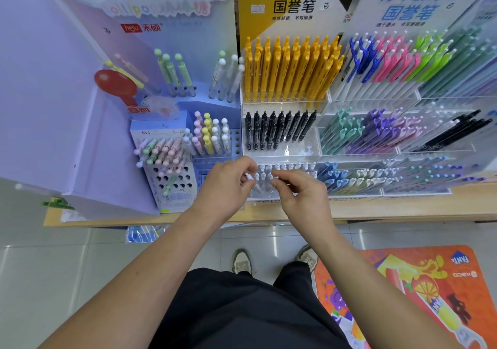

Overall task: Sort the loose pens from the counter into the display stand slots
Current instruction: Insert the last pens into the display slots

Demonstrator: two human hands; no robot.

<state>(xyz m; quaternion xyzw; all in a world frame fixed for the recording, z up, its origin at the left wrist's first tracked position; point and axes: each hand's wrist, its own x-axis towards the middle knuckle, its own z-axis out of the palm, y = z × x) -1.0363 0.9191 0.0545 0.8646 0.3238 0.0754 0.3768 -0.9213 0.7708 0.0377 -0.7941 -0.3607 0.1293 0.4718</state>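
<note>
Stationery shop. Tiered clear acrylic display stands (371,101) held pens sorted by colour: yellow pens (290,69), black pens (277,130), pastel pens (164,149) at left. Branded advertising boards (290,1) stood behind; promotional floor mat (403,289) lay near right.

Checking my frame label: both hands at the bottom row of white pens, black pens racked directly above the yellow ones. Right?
Not quite. In the head view the black pens sit directly below the yellow pens, not above. The rest holds: left hand and right hand are both at the bottom row of white pens.
</note>
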